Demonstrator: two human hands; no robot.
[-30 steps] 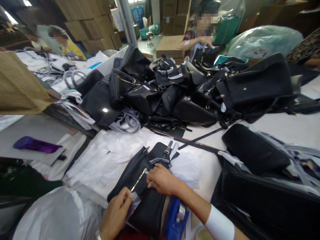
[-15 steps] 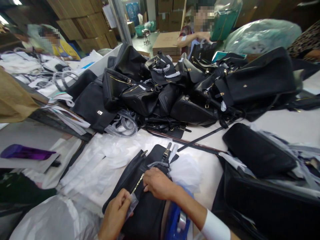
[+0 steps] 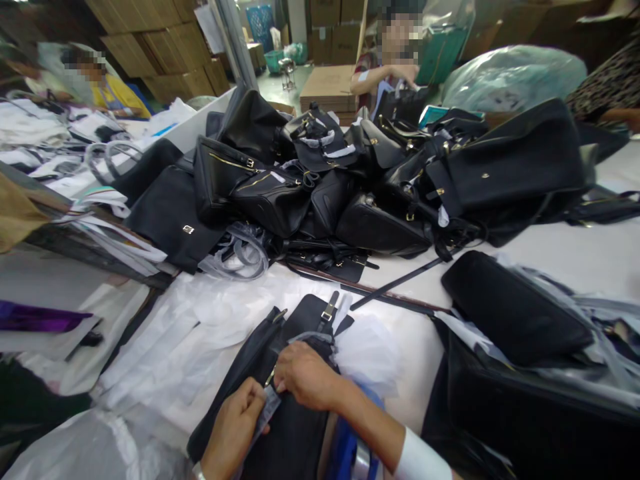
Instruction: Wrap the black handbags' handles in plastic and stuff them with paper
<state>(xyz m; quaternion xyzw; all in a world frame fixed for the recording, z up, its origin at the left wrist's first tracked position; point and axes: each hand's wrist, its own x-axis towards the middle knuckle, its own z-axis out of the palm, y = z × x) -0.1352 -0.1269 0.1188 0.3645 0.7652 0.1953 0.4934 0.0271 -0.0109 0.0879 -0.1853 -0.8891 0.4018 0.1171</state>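
A black bag [image 3: 293, 427] lies on the table in front of me, its buckled strap [image 3: 329, 308] at the far end. My left hand [image 3: 237, 420] is closed on a small piece of clear plastic [image 3: 271, 402] at the near end of the bag's gold zipper [image 3: 271, 375]. My right hand [image 3: 306, 375] is pinched over the same zipper, almost meeting the left. What lies between its fingertips is hidden. White tissue [image 3: 367, 350] sticks out beside the bag's far end.
Many black bags [image 3: 300, 193] are heaped across the back. More black bags [image 3: 520, 307] stand at the right. A blue tape dispenser [image 3: 350, 447] is under my right forearm. Thin white sheets [image 3: 190, 333] cover the left side. Co-workers sit beyond the heap.
My right hand has moved down along the zipper towards my left hand, and less of the gold teeth shows between them. My left hand stays at the plastic. The view has shifted slightly.
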